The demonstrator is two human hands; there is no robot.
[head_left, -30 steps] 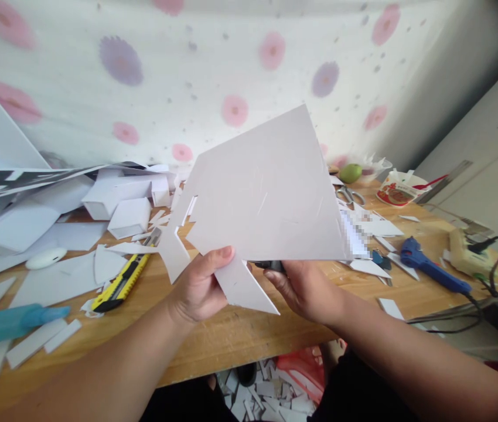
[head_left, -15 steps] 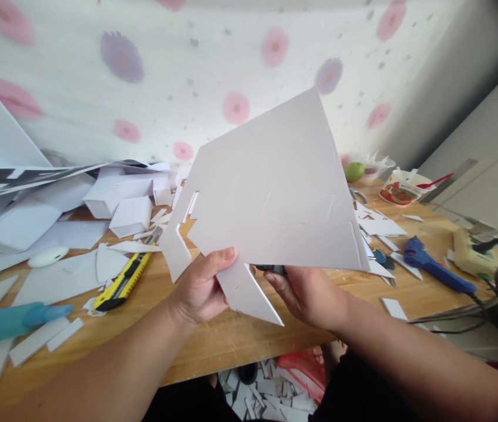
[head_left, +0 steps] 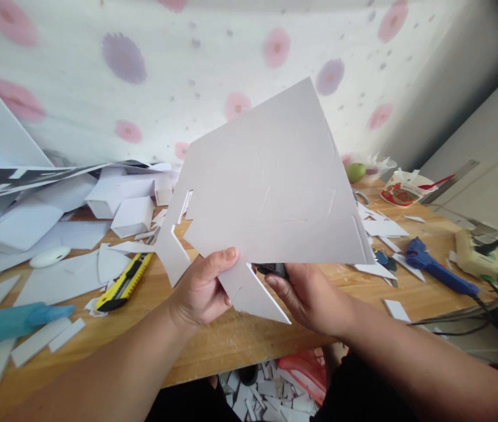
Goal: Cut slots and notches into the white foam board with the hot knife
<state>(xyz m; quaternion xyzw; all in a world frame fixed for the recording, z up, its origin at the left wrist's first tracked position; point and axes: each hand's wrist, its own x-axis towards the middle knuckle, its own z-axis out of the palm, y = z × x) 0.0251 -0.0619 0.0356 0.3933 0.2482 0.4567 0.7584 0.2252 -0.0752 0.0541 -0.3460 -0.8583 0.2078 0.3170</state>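
A large white foam board sheet [head_left: 266, 181] with cut-outs along its left side is held up in front of me, tilted. My left hand [head_left: 207, 287] grips it at the lower edge, thumb on top and fingers underneath. From that grip a slanted strip of the board [head_left: 255, 293] sticks out toward me. My right hand [head_left: 310, 293] is closed around a black tool [head_left: 273, 269] just under the sheet's lower edge. Most of that tool is hidden by the board and hand, so its kind cannot be made out.
A yellow utility knife [head_left: 125, 284] lies on the wooden table [head_left: 214, 351] left of my hands, near a teal tube [head_left: 16, 322] and white scraps. Folded white boxes [head_left: 132, 217] stand behind. At right are a blue glue gun [head_left: 440, 269], a power strip [head_left: 473, 255] and a paper bowl [head_left: 407, 187].
The sheet has tipped slightly, its upper part and left side shifting left and its top corner rising. A bit more of the black tool shows by my right hand. Both grips stay the same.
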